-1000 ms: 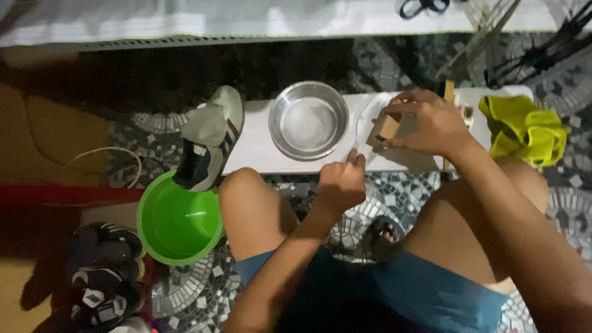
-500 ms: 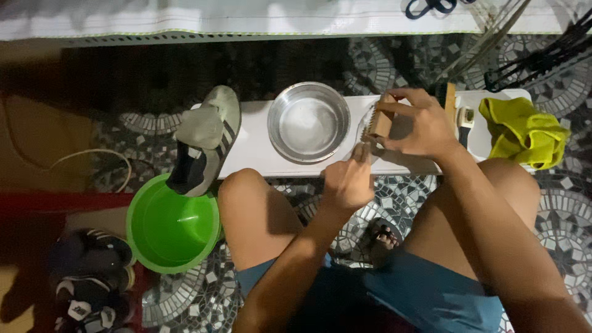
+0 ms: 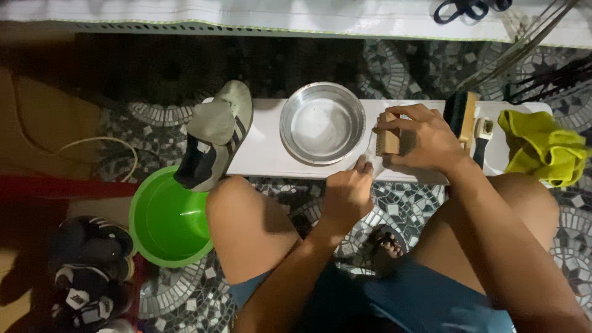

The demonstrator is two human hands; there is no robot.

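Right hand (image 3: pixel 422 139) wraps over a small wooden-backed brush (image 3: pixel 388 134) on the white board (image 3: pixel 265 154), just right of the steel bowl (image 3: pixel 322 123). Left hand (image 3: pixel 349 191), loosely curled, touches the board's near edge. Stiff and light, the brush likely grips best across its block.

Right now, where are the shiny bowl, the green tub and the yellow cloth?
Shiny metal bowl (image 3: pixel 322 123), head view, on its inner bottom.
Green tub (image 3: pixel 168 220), head view, on its inside wall.
Yellow cloth (image 3: pixel 542 147), head view, on its crumpled middle.

Green basin (image 3: pixel 166 222), yellow cloth (image 3: pixel 542 145), mosaic-patterned floor (image 3: pixel 401 203)
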